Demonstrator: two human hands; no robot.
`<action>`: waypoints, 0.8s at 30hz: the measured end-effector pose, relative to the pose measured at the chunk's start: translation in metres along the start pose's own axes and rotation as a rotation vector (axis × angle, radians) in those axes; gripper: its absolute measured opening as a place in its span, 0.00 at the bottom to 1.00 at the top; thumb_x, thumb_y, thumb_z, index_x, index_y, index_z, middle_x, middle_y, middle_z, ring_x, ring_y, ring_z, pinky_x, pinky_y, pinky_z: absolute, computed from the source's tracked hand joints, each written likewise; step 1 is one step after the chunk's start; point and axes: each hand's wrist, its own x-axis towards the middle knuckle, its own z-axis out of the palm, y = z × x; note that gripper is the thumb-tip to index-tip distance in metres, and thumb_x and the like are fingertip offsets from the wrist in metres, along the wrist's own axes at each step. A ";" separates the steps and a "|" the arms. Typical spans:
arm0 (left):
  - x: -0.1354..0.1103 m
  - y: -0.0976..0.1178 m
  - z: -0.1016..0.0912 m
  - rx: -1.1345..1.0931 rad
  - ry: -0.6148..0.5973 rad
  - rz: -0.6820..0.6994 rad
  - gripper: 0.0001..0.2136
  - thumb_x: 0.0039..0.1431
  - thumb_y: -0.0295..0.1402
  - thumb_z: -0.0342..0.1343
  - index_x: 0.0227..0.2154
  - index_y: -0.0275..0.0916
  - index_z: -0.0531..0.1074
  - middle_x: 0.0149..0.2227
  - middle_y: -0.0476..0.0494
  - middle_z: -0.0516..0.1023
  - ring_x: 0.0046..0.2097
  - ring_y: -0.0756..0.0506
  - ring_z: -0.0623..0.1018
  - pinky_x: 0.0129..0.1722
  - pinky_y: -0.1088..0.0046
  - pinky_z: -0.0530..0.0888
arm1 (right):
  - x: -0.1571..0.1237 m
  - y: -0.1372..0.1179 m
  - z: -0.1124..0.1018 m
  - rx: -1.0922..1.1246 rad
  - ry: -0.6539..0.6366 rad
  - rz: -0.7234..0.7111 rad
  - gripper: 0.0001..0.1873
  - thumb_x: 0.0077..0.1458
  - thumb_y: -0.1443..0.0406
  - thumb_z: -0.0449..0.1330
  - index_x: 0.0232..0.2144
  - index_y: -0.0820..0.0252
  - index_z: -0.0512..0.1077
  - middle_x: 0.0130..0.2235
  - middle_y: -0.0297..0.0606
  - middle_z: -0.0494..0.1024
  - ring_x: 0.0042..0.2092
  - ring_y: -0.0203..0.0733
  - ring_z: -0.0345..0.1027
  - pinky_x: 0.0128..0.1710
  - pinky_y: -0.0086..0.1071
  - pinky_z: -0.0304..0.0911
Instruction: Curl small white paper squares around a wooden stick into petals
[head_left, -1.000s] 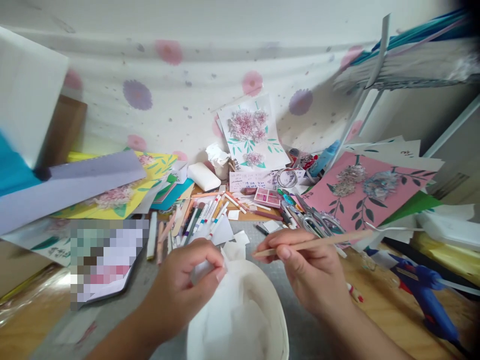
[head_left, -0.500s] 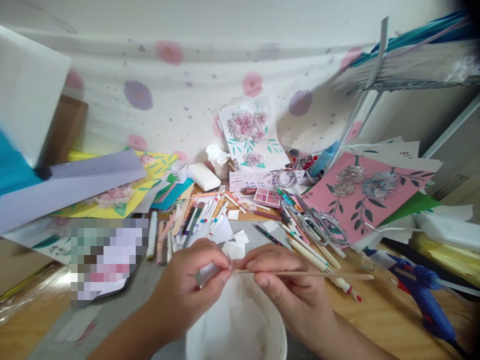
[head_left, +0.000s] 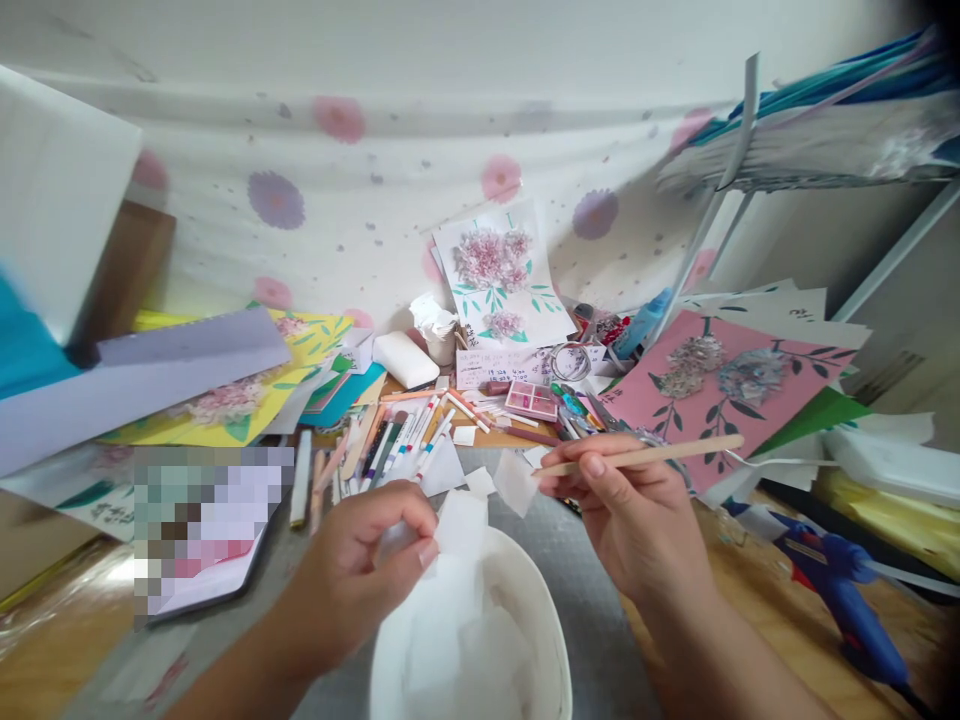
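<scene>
My left hand (head_left: 360, 565) is closed in a pinch on a stack of thin white tissue sheets (head_left: 457, 530), held over a white bowl (head_left: 551, 640) that holds more white sheets. My right hand (head_left: 637, 515) is closed round a thin wooden stick (head_left: 645, 455) that points left. A single white tissue square (head_left: 516, 482) hangs from the stick's left tip, apart from the stack.
Pens and markers (head_left: 405, 435) lie scattered behind the bowl. Scissors (head_left: 652, 440), a pink flower card (head_left: 720, 385) and a blue glue gun (head_left: 840, 585) lie to the right. A white flower card (head_left: 499, 270) leans on the wall. Coloured paper (head_left: 150, 370) is piled at left.
My right hand brought the stick's tip to the stack in my left hand, then lifted up and to the right with one tissue square clinging to the tip.
</scene>
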 end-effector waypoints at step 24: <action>0.001 0.003 0.012 -0.422 0.006 -0.143 0.16 0.53 0.24 0.61 0.42 0.49 0.75 0.29 0.54 0.78 0.27 0.52 0.75 0.24 0.82 0.69 | -0.024 0.006 0.016 -0.084 -0.340 -0.093 0.06 0.58 0.65 0.65 0.38 0.53 0.81 0.36 0.39 0.86 0.39 0.44 0.79 0.39 0.37 0.74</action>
